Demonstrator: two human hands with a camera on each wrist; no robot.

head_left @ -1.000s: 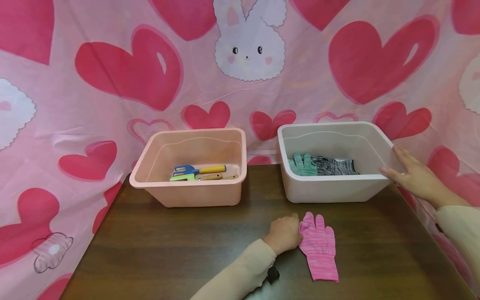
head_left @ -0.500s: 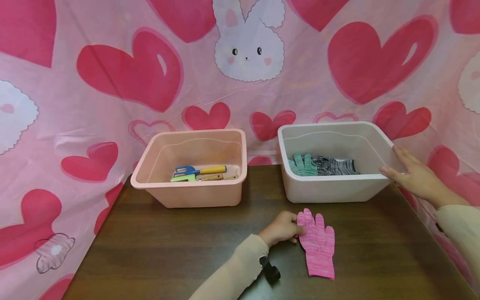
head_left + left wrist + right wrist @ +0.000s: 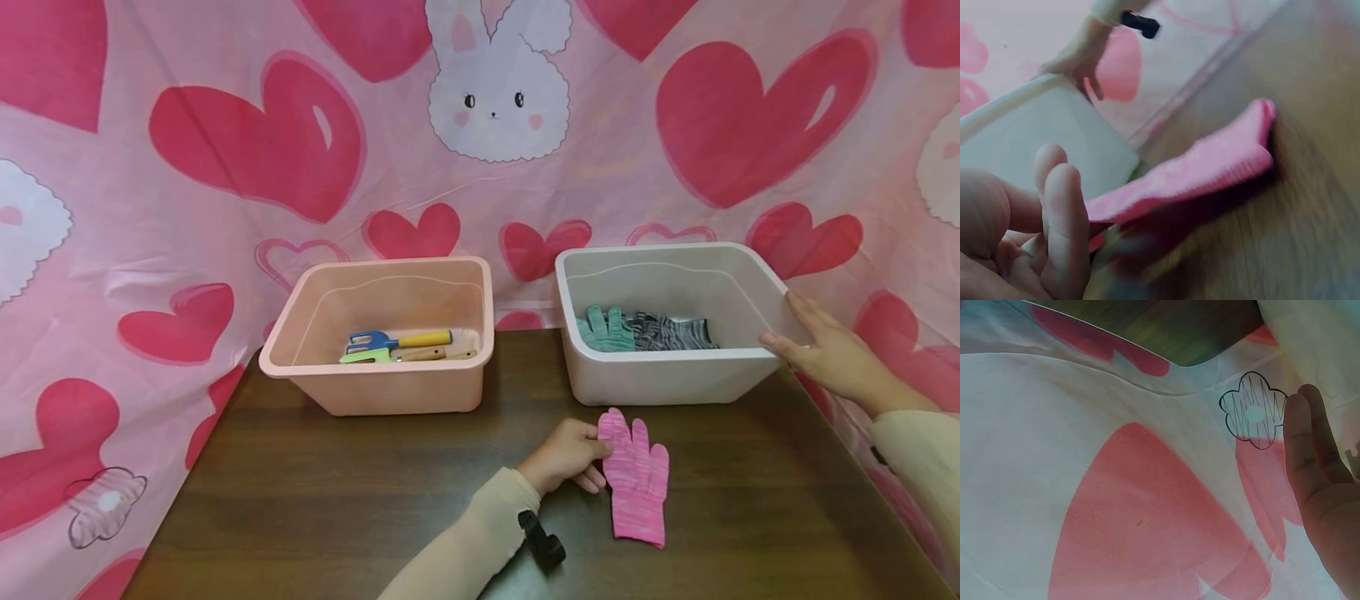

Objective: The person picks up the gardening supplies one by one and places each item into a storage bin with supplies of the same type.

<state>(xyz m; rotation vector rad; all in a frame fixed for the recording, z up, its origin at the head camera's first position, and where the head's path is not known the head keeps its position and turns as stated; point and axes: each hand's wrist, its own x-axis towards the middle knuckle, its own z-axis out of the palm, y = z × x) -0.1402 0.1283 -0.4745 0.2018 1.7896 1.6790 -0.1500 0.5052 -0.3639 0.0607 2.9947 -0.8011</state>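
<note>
My left hand (image 3: 566, 454) pinches a pink knit glove (image 3: 637, 492) by its finger end, between thumb and fingers. In the left wrist view the glove (image 3: 1210, 169) tilts over the wooden table with a dark shadow under it; the fingers (image 3: 1066, 206) hide the gripped end. My right hand (image 3: 832, 350) rests on the right front corner of the off-white tub (image 3: 660, 379), fingers nearly straight along the rim. Inside that tub lie a green glove (image 3: 606, 329) and a dark grey striped glove (image 3: 671, 332). The right wrist view shows the right hand's fingers (image 3: 1300, 437) extended.
A peach tub (image 3: 405, 392) stands at the left back of the brown table (image 3: 337, 500). It holds a blue fork with a yellow handle (image 3: 423, 338), a green tool (image 3: 367, 356) and wooden handles. A pink heart-printed cloth (image 3: 510, 192) hangs behind.
My left hand has turned and taken a pinch on the pink glove's finger end. The glove has shifted slightly away from me, toward the off-white tub. The right hand has stayed put.
</note>
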